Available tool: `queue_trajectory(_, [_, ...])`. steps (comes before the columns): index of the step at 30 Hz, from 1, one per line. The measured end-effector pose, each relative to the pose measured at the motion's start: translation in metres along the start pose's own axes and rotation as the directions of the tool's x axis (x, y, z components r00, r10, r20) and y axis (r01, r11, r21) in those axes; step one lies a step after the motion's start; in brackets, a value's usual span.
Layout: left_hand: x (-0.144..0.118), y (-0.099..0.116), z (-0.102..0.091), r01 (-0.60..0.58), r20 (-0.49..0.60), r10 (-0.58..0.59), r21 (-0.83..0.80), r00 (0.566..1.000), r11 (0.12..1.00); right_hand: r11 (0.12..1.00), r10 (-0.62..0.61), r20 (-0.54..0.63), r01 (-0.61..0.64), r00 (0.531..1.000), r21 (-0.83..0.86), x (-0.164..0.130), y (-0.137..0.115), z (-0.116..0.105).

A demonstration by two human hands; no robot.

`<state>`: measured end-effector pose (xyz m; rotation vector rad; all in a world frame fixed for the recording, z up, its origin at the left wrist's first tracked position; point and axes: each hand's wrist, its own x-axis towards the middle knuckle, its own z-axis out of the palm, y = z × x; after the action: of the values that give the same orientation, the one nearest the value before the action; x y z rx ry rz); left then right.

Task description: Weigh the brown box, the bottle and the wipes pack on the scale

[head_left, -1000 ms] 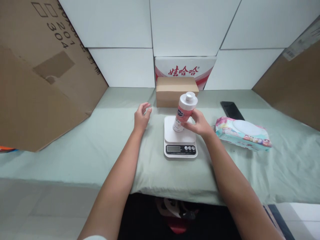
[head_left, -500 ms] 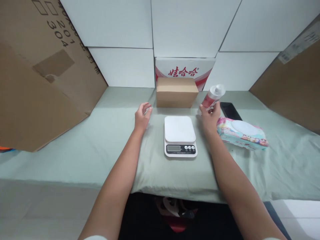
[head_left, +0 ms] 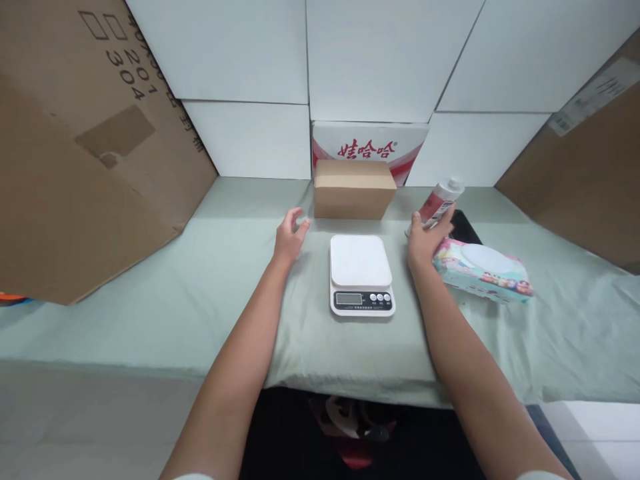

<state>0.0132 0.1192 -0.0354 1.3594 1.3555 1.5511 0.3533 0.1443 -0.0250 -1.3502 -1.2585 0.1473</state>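
Observation:
A bottle with a white cap and a red-and-white label (head_left: pixel 436 202) leans to the right above the cloth's right side. My right hand (head_left: pixel 430 237) is around its lower part from the near side, thumb on the left and fingers on the right, hiding some of it. My left hand (head_left: pixel 291 235) is held left of the scale with fingers loosely curved and apart, nothing in them. Between the hands lies a white kitchen scale (head_left: pixel 361 261), its plate bare and its display blank.
Behind the scale sits a small brown cardboard box (head_left: pixel 354 200), with a white-and-red carton (head_left: pixel 367 137) at its back. A tissue pack (head_left: pixel 483 270) and a black flat object (head_left: pixel 465 227) lie right. Large cardboard panels (head_left: pixel 100 220) flank the green cloth (head_left: pixel 220 287).
My right hand and the bottle have shifted right and slightly nearer. The bottle now partly covers the black object. My left hand has barely moved, and the view has shifted slightly.

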Motion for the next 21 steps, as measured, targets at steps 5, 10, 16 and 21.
queue_trajectory(5, [0.008, -0.003, 0.01, 0.099, 0.117, -0.089, -0.09, 0.989, 0.991, 0.982, -0.186, -0.013, 0.186, 0.982, -0.012, -0.02, -0.044, 0.004])
queue_trajectory(10, [0.008, -0.002, 0.013, 0.135, 0.231, -0.106, -0.115, 0.967, 0.984, 0.97, -0.04, 0.322, -0.04, 0.946, 0.238, -0.018, -0.025, 0.038])
queue_trajectory(16, [0.006, -0.002, 0.019, 0.132, 0.226, -0.11, -0.083, 0.968, 0.988, 0.862, 0.182, 0.481, -0.374, 0.858, 0.341, -0.007, 0.006, 0.059])
queue_trajectory(21, [0.02, -0.008, 0.03, 0.121, 0.174, -0.11, -0.054, 0.979, 0.991, 0.88, 0.169, 0.48, -0.351, 0.861, 0.32, -0.007, 0.008, 0.059])
